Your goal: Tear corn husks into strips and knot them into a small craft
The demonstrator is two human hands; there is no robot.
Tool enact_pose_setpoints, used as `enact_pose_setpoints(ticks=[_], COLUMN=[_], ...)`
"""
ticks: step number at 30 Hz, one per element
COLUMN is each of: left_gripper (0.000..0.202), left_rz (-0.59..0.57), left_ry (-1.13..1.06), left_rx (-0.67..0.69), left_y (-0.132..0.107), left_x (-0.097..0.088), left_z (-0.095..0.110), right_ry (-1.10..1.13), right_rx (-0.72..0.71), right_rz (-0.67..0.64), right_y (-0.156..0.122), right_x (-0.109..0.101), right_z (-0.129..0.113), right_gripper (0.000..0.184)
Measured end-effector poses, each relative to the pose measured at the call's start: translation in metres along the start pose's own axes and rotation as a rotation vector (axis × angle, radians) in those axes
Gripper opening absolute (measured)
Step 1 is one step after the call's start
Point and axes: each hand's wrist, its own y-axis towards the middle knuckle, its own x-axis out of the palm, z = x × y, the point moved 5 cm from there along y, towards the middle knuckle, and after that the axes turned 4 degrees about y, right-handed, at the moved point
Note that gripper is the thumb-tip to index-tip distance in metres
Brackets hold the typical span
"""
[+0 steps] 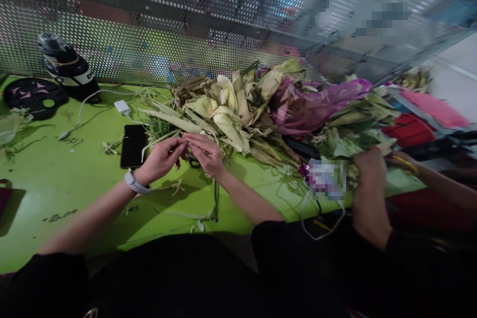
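Observation:
My left hand [161, 158], with a white watch on its wrist, and my right hand [206, 153] meet over the green table [67, 179], just in front of a heap of corn husks [227, 114]. Fingers of both hands are pinched together on a thin strip of husk [164, 137] that runs between them. A long green strip [216, 201] hangs down below my right wrist. What lies under my fingertips is too small to name.
A black phone [133, 145] lies left of my hands, with a white charger and cable [121, 107] behind it. A dark bottle [67, 65] lies at the back left by the perforated metal wall. Pink plastic wrap [316, 104] sits on the heap. Another person's arm [368, 194] works at the right.

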Motion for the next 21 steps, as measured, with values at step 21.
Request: enact_pose_setpoints(ticks=[21], left_gripper=[0.024], left_rz=[-0.097], left_ry=[-0.086], left_rx=[-0.264], left_y=[-0.001], left_x=[0.002], left_z=[-0.005], right_ry=[-0.385], right_rx=[-0.484], right_rz=[-0.141], right_y=[0.004], right_x=[-0.006], right_z=[-0.018], right_gripper=[0.029])
